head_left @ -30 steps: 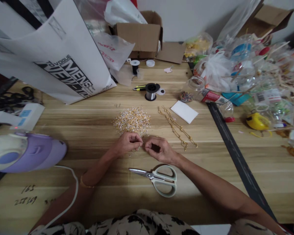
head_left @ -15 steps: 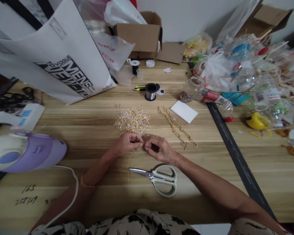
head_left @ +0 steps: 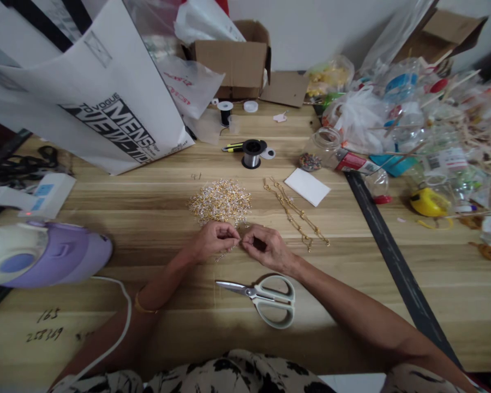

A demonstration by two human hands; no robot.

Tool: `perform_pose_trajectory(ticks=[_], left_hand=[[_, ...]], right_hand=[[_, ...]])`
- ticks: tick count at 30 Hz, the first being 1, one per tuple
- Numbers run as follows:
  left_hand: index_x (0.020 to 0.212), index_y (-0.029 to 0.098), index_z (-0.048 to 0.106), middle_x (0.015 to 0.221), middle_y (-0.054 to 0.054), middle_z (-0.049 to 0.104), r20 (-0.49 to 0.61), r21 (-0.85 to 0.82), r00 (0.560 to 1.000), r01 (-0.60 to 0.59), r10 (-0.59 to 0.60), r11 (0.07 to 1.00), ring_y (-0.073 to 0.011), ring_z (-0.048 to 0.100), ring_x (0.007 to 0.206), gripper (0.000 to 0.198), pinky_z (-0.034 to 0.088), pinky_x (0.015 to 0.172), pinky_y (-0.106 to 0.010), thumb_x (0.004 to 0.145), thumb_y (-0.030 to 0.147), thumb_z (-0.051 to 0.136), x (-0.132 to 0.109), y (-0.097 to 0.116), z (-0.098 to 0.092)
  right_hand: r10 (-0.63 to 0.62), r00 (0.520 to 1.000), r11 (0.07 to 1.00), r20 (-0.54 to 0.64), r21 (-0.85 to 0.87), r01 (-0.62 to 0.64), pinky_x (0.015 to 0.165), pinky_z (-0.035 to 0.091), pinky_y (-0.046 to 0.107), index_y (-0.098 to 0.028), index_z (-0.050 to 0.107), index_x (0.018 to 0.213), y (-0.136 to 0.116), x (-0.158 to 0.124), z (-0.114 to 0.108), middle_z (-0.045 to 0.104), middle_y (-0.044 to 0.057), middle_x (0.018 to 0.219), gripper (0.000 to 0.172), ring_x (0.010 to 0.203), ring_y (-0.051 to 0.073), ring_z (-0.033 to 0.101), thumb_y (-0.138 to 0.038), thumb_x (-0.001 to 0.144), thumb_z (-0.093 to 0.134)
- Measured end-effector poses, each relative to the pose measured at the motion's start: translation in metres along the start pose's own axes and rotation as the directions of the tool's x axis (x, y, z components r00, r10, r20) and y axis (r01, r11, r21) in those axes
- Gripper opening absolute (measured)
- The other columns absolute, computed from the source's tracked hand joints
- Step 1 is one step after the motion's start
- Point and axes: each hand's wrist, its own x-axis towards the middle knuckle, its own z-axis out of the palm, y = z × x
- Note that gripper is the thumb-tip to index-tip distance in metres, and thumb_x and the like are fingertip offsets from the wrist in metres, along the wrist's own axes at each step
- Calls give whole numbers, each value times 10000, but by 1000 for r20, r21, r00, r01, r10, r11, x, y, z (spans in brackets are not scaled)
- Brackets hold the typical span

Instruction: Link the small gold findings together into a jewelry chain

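My left hand [head_left: 217, 240] is pinched, and a short strand of small beads [head_left: 226, 252] hangs below its fingertips. Facing it, my right hand [head_left: 265, 246] pinches at the same spot; whatever lies between its thumb and finger is too small to name. Just beyond the hands is a heap of small gold and silver pieces [head_left: 221, 201]. Two gold beaded chains [head_left: 297, 213] lie to the right of the heap. Closer to my body rest scissors [head_left: 265, 299] with pale handles, the blades pointing left.
Behind the heap stand a spool of silver wire [head_left: 252, 154] and a black thread spool [head_left: 225, 113]. A white card [head_left: 307, 186] lies near a jar of beads [head_left: 317, 150]. Bottles and plastic bags crowd the right. A purple-and-white bottle [head_left: 61, 254] and a large bag [head_left: 106, 103] occupy the left.
My right hand's fingers have shifted very slightly at the pinch. Everything else looks the same.
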Motion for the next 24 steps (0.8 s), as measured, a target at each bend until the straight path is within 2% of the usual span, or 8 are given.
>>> perform_pose_trajectory(ticks=[16, 19, 24], left_hand=[[720, 96, 624, 594, 4, 598, -10, 7, 1000, -8, 8, 1000, -77, 529, 534, 187, 423, 521, -179, 645, 253, 694, 1, 1, 0], [723, 96, 622, 610, -3, 601, -12, 20, 1000, -8, 8, 1000, -80, 530, 544, 181, 423, 532, -184, 651, 250, 685, 0, 1, 1], [721, 101, 630, 632, -10, 606, 1, 30, 999, -34, 34, 999, -83, 533, 563, 176, 422, 541, -183, 663, 262, 674, 1, 0, 0]], right_hand=[[18, 999, 999, -40, -45, -19, 630, 436, 255, -158, 564, 782, 3, -1, 2, 583, 44, 732, 107, 659, 137, 532, -234, 850, 530], [44, 998, 998, -41, -45, -45, 620, 435, 243, -155, 572, 872, 3, -1, 2, 577, 30, 736, 86, 646, 128, 530, -230, 838, 546], [40, 999, 997, -36, -60, -42, 643, 445, 243, -157, 539, 1112, 0, 0, 0, 575, 13, 734, 286, 645, 126, 534, -235, 837, 552]])
